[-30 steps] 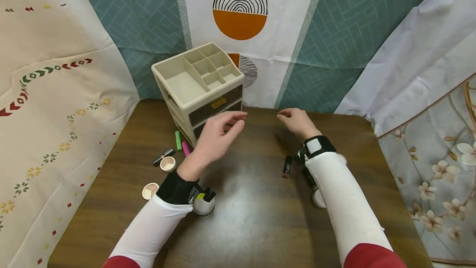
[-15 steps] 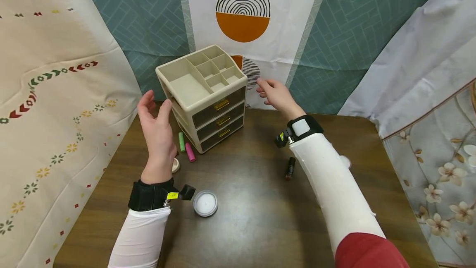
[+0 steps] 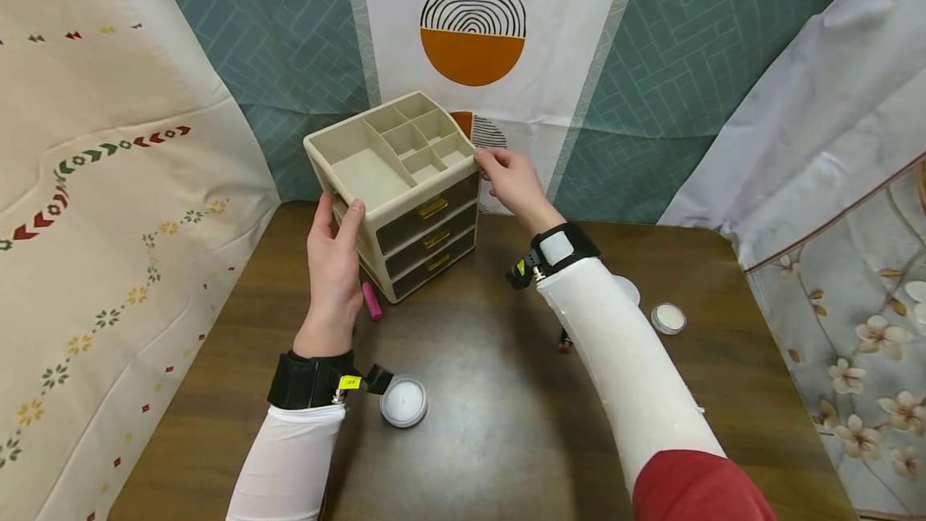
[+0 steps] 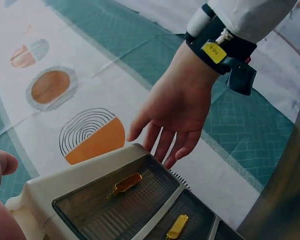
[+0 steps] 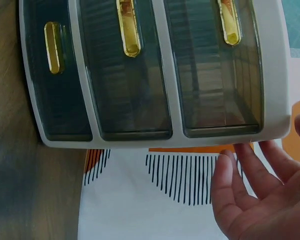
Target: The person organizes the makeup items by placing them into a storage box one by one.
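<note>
A cream organizer (image 3: 391, 207) with three dark drawers and gold handles stands at the back left of the table, its top compartments empty. My left hand (image 3: 333, 272) lies along its left side, thumb near the top front corner and fingers beside the wall. At its upper right front corner is my right hand (image 3: 511, 187), fingertips touching the side. The right wrist view shows the fingers of my right hand (image 5: 262, 190) extended against the side wall, beside the top drawer. In the left wrist view the right hand (image 4: 177, 107) has straight, relaxed fingers at the far corner.
On the wooden table (image 3: 477, 424), a round white jar (image 3: 403, 402) is near my left wrist and a pink tube (image 3: 372, 301) beside the organizer. Another round container (image 3: 669, 318) lies right of my right sleeve. A small dark tube (image 3: 565, 342) shows partly under that arm. Patterned cloth hangs behind.
My left hand swung left from the organizer's front and came against its left side. My right hand moved left and up to the organizer's right corner. The drawers look unchanged.
</note>
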Demonstrator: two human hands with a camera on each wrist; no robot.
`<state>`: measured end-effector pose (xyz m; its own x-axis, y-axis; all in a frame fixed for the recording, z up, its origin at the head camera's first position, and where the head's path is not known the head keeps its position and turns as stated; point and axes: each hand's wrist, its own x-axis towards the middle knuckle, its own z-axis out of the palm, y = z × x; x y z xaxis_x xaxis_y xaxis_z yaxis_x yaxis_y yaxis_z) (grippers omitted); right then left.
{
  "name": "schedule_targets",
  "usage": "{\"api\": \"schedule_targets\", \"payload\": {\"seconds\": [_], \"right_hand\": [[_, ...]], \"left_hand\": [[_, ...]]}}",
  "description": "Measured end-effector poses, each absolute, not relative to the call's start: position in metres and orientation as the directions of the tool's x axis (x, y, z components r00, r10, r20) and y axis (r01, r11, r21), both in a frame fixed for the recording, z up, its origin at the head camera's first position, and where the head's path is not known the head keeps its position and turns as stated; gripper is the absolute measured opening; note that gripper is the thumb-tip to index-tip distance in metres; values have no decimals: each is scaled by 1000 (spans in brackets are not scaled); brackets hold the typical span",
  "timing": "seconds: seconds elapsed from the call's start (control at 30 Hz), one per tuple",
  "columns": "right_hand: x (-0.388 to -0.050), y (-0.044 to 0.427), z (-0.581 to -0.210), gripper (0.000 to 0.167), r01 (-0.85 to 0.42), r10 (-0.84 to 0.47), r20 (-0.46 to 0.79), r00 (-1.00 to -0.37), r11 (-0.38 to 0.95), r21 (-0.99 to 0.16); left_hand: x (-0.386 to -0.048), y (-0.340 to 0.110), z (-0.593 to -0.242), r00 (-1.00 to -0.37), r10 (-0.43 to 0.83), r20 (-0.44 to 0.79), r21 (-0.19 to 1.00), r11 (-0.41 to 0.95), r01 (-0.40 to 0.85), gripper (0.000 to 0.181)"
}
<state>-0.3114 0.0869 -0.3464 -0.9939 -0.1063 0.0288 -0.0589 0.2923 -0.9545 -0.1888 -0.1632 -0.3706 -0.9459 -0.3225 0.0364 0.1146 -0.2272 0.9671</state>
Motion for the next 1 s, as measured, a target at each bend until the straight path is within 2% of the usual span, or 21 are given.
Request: {"api": "schedule_targets", "payload": {"seconds": [0.33, 0.6, 1.0], "right_hand": [[-313, 82, -347, 50, -44, -101, 15, -995, 286, -957], [-315, 82, -347, 50, -33, -93, 9, -996, 260, -965], [-310, 90, -350, 51, -7, -118, -19, -993, 222, -975]], "left_hand": [[-191, -157, -376, -960, -272, 71, 949, -277, 149, 72], [-198, -150, -379, -946, -308, 100, 937, -292, 194, 76], [-198, -148, -384, -924, -362, 127, 939, -257, 229, 62]]}}
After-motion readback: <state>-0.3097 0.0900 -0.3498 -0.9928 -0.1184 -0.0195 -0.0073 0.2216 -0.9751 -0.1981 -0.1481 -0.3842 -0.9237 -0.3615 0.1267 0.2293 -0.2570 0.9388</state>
